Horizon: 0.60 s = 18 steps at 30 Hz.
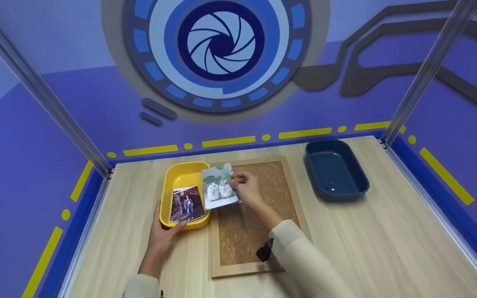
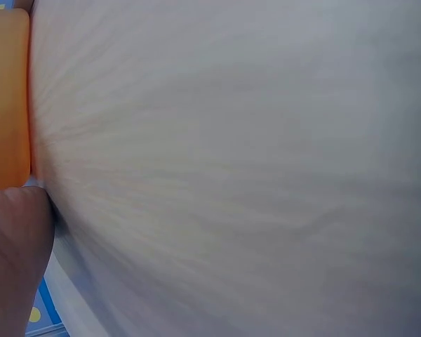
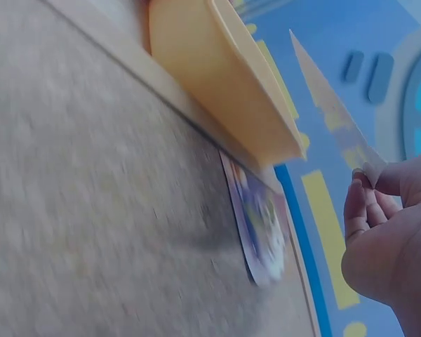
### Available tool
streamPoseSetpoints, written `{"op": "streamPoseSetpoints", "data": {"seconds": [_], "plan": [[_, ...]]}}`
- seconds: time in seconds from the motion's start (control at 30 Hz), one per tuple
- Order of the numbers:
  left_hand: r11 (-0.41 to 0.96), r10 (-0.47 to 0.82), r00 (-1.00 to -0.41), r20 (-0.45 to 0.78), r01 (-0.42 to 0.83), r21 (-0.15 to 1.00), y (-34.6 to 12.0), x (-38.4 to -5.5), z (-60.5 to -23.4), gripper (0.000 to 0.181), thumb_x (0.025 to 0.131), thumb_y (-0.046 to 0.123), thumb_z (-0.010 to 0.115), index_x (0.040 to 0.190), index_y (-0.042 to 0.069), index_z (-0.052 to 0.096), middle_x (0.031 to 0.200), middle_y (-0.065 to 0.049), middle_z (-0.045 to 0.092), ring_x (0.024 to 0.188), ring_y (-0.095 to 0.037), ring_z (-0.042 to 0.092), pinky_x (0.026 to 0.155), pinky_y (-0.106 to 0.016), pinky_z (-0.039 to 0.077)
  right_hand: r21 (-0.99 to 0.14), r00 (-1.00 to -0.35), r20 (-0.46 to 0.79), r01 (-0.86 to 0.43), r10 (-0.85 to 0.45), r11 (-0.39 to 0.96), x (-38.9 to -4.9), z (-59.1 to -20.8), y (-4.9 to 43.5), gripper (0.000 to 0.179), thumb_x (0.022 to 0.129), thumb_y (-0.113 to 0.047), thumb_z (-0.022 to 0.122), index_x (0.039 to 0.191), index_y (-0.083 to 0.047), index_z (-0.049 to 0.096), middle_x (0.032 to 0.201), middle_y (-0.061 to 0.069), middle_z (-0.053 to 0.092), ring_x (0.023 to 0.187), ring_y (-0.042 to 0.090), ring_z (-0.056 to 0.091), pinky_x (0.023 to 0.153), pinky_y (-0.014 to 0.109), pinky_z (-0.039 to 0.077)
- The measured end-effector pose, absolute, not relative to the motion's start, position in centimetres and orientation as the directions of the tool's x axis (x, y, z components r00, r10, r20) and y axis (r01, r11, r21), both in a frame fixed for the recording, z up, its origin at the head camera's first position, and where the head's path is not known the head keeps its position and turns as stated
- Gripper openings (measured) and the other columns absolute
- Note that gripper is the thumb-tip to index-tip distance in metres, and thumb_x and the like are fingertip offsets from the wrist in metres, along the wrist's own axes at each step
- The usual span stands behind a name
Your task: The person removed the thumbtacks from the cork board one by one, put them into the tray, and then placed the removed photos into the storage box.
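Observation:
A photo card (image 1: 222, 194) of two small white furry animals and green leaves is pinched by its right edge between the thumb and fingers of my right hand (image 1: 248, 189). The right wrist view shows this held card (image 3: 337, 112) nearly edge-on. Below it, another picture card (image 3: 259, 217) lies at the corkboard's edge; the head view mostly hides it. My left hand (image 1: 162, 236) grips the near left corner of a yellow box (image 1: 184, 173). Inside the box lies a photo (image 1: 187, 203) of a standing person. A wood-framed corkboard (image 1: 242, 244) lies right of the box.
A dark blue box (image 1: 338, 165) stands at the back right of the wooden table (image 1: 387, 240). Small shiny bits (image 1: 331, 188), too small to make out, lie in it. Blue printed panels (image 1: 230, 124) and metal posts (image 1: 429, 66) surround the table.

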State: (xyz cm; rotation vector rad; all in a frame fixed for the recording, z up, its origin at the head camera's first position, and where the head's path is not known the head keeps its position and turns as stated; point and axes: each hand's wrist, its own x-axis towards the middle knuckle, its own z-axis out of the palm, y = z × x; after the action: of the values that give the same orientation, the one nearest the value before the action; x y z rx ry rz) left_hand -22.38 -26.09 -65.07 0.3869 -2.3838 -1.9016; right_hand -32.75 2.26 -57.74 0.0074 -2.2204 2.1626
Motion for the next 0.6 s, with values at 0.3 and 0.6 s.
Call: {"op": "streamPoseSetpoints", "data": {"seconds": [0.3,0.6], "plan": [[0.21,-0.227,-0.967,-0.115,-0.164,0.964,-26.2,-22.6,-65.1,0.114,0.093,0.031,0.085,0.173,0.037,0.003,0.183,-0.001,0.012,0.17,-0.029,0.011,0.14,-0.055,0.009,-0.991,-0.996,-0.06,0.052,-0.062,0.123,-31.4,-58.0,-1.4,0.02,0.096,-0.002,0.072,0.116,-0.002,0.071,0.103,0.007,0.07,0.092,0.014,0.064,0.076,0.024,0.059],[0.219,-0.231,-0.962,-0.148,-0.2,0.955,-26.2,-22.3,-64.9,0.114,0.094,0.035,0.084,0.172,0.042,0.001,0.183,0.001,0.012,0.17,-0.029,0.013,0.139,-0.055,0.012,-0.936,-0.987,-0.011,-0.046,-0.16,0.348,-30.5,-58.7,-4.1,0.02,0.095,-0.007,0.075,0.116,-0.005,0.073,0.104,0.005,0.074,0.093,0.012,0.066,0.085,0.027,0.061]]}}
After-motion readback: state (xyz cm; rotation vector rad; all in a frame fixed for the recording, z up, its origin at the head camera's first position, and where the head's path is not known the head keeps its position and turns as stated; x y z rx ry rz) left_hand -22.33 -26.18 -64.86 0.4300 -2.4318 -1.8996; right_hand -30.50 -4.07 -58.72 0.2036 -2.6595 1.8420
